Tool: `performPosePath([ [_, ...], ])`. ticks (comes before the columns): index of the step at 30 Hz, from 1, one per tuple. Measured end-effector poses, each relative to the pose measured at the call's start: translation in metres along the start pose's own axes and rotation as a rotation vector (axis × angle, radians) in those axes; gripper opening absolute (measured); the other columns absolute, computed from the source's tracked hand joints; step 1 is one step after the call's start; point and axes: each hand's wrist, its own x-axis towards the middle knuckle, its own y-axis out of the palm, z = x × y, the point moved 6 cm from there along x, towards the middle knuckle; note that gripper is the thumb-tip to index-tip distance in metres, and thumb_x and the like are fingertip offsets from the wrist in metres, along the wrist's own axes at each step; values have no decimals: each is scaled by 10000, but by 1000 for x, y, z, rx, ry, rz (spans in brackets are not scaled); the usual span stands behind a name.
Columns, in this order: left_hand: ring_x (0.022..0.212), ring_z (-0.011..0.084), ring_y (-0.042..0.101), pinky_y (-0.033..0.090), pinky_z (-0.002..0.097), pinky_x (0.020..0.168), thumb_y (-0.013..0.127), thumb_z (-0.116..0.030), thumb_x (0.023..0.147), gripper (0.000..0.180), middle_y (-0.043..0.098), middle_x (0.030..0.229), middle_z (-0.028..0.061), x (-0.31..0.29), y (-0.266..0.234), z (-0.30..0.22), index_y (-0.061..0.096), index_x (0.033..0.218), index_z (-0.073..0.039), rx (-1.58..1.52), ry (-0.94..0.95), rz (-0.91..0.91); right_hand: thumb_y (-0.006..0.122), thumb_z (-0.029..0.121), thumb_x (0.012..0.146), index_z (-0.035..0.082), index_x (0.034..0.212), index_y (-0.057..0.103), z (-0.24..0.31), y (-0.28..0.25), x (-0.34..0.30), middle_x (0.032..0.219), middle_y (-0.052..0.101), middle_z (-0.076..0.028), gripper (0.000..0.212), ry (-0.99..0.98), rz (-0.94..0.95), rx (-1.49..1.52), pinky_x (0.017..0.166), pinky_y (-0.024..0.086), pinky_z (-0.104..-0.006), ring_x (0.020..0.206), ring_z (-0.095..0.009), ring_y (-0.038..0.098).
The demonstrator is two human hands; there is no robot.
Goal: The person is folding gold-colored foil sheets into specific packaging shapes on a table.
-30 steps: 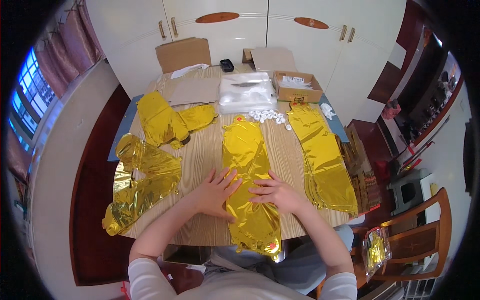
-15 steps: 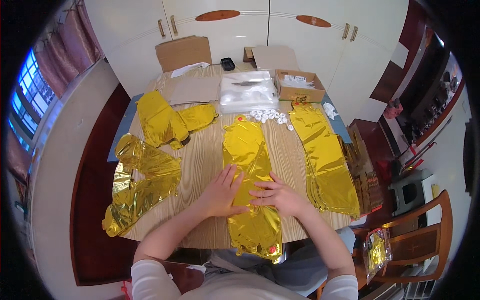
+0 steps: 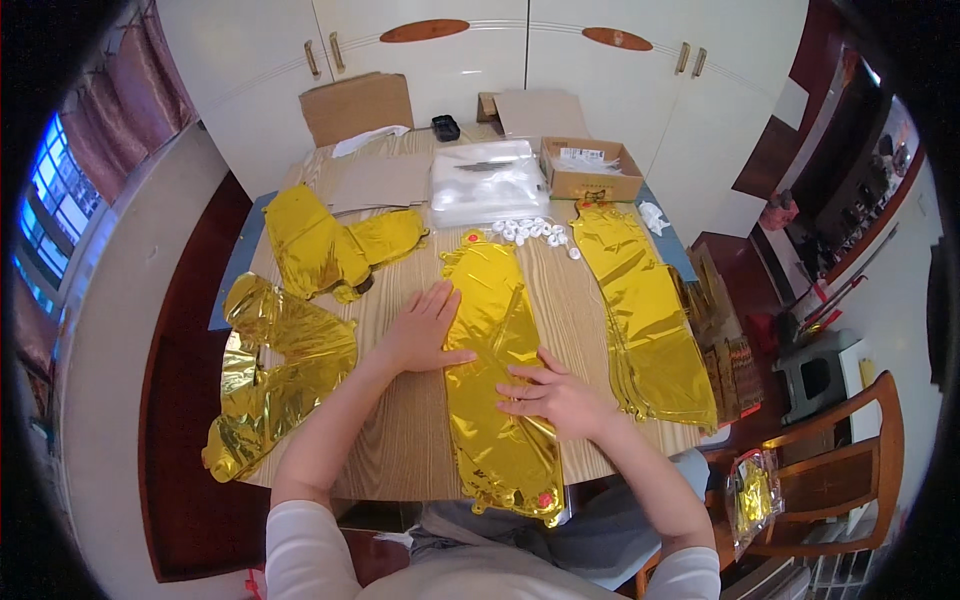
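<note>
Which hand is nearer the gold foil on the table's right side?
Right. The right hand lies left of the gold foil, apart; the left hand is farther, at the left edge of the middle foil.

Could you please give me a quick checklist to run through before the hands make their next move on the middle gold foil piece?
1. Left hand touching the middle gold foil piece: ok, at its left edge.
2. Right hand touching it: ok, at its right side.
3. Foil wholly on the table: not ok, its near end overhangs the edge.
4. Foil free of creases: not ok, wrinkles show near the right hand.
5. Foil's underside flat: cannot tell, hidden.
6. White discs off the foil: ok, beside its far end.
</note>
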Motion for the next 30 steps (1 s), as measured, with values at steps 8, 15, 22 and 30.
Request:
performPosePath([
  [8, 1456, 347, 216, 178, 473, 1185, 517, -603, 893, 914, 258, 1538, 248, -14, 0, -1, 269, 1471, 60, -65, -63, -237, 636, 134, 759, 234, 1367, 555, 11, 2, -10, 1449, 497, -2, 621, 44, -1, -84, 1181, 208, -539, 1394, -255, 380],
  [15, 1437, 290, 286, 184, 482, 1183, 487, -538, 934, 813, 318, 1529, 192, -39, 4, -12, 288, 1472, 38, -90, -107, -153, 692, 140, 704, 224, 1359, 562, 14, 0, -11, 1444, 502, -1, 674, 36, -6, -138, 1183, 224, -514, 1400, -237, 372],
  [22, 1457, 282, 254, 175, 511, 1178, 444, -539, 952, 777, 306, 1548, 158, -37, 8, -15, 288, 1485, 4, -24, -99, -123, 708, 159, 702, 227, 1335, 580, 17, 1, -11, 1429, 516, 8, 649, 13, -20, -159, 1183, 210, -533, 1403, -217, 366],
  [30, 1461, 276, 245, 172, 521, 1174, 469, -583, 921, 837, 297, 1559, 142, -32, 3, -10, 270, 1498, -10, -32, -94, -90, 633, 162, 783, 245, 1328, 591, 18, -1, -11, 1401, 545, 45, 552, 2, -4, -185, 1171, 227, -547, 1376, -205, 411],
])
